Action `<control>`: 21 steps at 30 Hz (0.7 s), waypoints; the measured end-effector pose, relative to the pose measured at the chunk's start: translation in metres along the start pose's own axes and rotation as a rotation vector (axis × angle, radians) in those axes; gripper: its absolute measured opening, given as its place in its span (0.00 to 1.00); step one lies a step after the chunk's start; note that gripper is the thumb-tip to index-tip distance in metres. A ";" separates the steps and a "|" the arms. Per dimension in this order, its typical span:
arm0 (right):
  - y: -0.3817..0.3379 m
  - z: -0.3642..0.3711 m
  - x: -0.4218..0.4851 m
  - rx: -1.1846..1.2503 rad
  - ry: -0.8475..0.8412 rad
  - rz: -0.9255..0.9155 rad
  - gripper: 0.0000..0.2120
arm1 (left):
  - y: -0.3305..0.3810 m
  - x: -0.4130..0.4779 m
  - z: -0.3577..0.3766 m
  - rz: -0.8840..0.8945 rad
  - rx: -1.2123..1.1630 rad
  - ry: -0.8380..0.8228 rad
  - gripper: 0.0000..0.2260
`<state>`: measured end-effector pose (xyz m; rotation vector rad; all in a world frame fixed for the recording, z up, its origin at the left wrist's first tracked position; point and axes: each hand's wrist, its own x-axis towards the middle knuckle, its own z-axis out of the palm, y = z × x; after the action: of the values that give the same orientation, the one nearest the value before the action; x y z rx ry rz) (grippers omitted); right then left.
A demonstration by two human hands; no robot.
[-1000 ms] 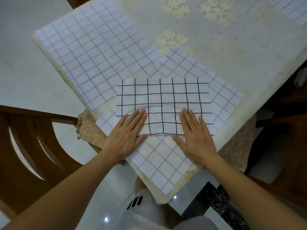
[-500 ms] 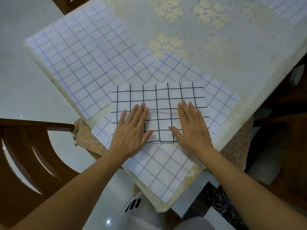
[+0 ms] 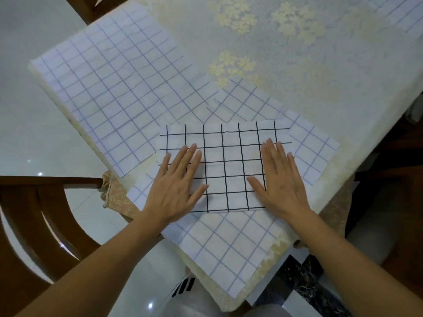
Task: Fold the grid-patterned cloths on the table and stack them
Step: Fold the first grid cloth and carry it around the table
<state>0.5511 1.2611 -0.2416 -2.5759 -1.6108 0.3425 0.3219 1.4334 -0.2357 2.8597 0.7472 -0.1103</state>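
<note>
Head view, looking down on the near corner of the table (image 3: 325,65): a small black-grid cloth (image 3: 225,165), already folded into a neat rectangle, lies on top of a blue-grid cloth (image 3: 229,245) whose point hangs a little over the table's near edge. The left hand (image 3: 176,186) lies flat on the rectangle's left end and the right hand (image 3: 280,181) on its right end, thumbs turned inward. The fingers (image 3: 185,157) of both hands are straight and slightly spread, palms down, pressing the fabric and gripping nothing. A larger blue-grid cloth (image 3: 114,88) lies spread to the left, its corner touching the lower cloth, and part of another grid cloth (image 3: 400,17) shows at the far right corner of the table. A wooden chair (image 3: 27,213) stands at the left. The black-grid piece looks thin, light and limp, with faint creases, so it probably has no stiffness of its own and would sag or spring open if lifted by one point. It may also slide easily on the smooth cloth beneath. A sound hold would likely be a pinch at the two short ends or two corners, catching every layer, with the other hand keeping the fold flat while it is doubled again or carried to a stack.
</note>
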 end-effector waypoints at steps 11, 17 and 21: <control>0.008 0.006 0.064 -0.089 -0.061 0.074 0.38 | -0.025 0.060 0.012 -0.175 -0.010 -0.009 0.32; 0.002 -0.002 0.054 -0.030 0.005 0.087 0.39 | -0.009 0.053 0.001 -0.173 -0.003 0.031 0.34; -0.031 0.008 0.023 0.029 0.052 0.009 0.38 | 0.026 0.025 0.009 -0.014 0.025 -0.016 0.34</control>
<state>0.5317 1.2955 -0.2469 -2.5491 -1.5665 0.2953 0.3558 1.4214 -0.2438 2.8742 0.7676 -0.1451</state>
